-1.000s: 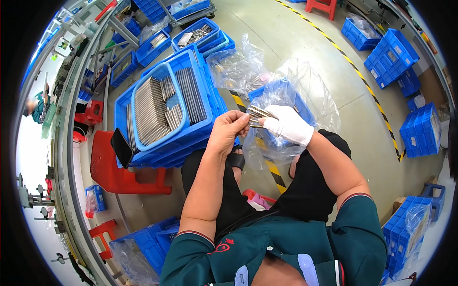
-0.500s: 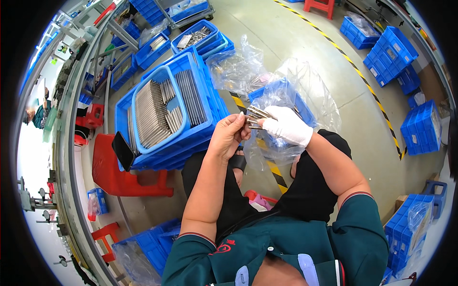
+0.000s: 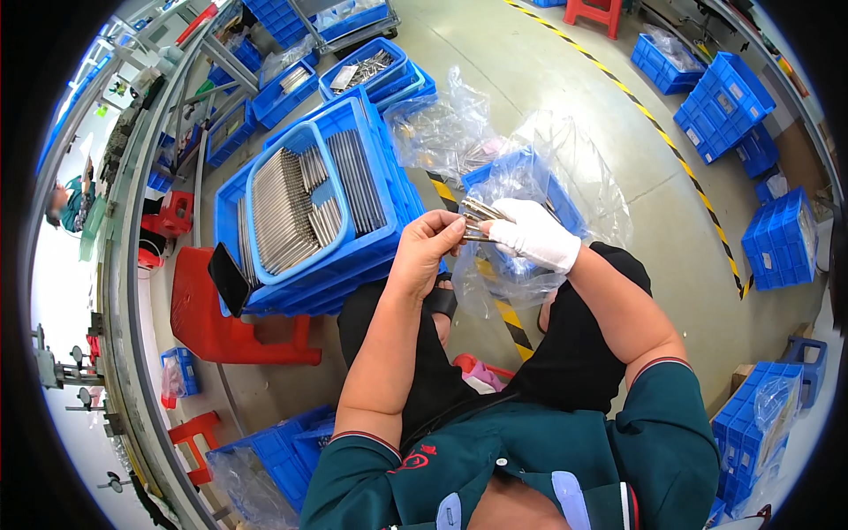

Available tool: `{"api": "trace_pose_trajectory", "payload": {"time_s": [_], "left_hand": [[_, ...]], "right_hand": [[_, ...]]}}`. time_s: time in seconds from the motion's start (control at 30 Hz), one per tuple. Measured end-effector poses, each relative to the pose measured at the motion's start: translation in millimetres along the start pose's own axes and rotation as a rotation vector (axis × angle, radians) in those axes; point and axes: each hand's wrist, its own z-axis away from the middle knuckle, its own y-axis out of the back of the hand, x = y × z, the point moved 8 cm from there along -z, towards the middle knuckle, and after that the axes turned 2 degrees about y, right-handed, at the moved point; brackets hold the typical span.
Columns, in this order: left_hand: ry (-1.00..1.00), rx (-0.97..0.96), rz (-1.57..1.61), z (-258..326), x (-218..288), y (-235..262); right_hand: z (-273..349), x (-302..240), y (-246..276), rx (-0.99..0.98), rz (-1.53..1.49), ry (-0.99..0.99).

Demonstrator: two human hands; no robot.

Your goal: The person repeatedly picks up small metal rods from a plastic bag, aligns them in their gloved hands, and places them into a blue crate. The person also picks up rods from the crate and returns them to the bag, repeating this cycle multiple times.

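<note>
Bare left hand (image 3: 427, 250) pinching the ends of thin grey metal rods (image 3: 475, 221), fingers curled shut on them. White-gloved right hand (image 3: 533, 235) clenched around the same bundle, held above the lap. Just behind, a blue plastic crate lined with a clear plastic bag (image 3: 530, 181). Further left, a stacked blue plastic crate full of neatly laid grey metal rods (image 3: 305, 208), resting on a red plastic stool (image 3: 216, 322).

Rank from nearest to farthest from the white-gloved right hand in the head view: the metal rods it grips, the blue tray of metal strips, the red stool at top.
Right hand:
1. Metal rods, held in it.
2. Blue tray of metal strips, to its left.
3. Red stool, far ahead at top.
</note>
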Motion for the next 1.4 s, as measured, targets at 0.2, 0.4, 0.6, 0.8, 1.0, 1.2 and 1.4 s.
{"api": "trace_pose_trajectory", "payload": {"time_s": [0.2, 0.4, 0.6, 0.8, 1.0, 1.2, 1.4], "left_hand": [[-0.065, 0.104, -0.034, -1, 11, 16], [-0.024, 0.082, -0.012, -2, -3, 10], [0.031, 0.061, -0.091, 0, -5, 11], [0.065, 0.035, -0.132, 1, -6, 11], [0.014, 0.07, -0.146, 3, 0, 9], [0.016, 0.056, -0.155, 3, -4, 9], [-0.012, 0.103, -0.191, 4, -1, 11]], "right_hand": [[-1, 3, 4, 0.007, 0.055, -0.028], [-3, -1, -3, 0.014, 0.261, 0.062], [-4, 1, -3, 0.039, 0.31, 0.124], [-3, -1, -2, 0.049, 0.391, 0.145], [-2, -4, -1, 0.066, 0.463, 0.166], [0, -8, -4, 0.068, 0.447, 0.156], [-3, -3, -4, 0.065, 0.445, 0.15]]}}
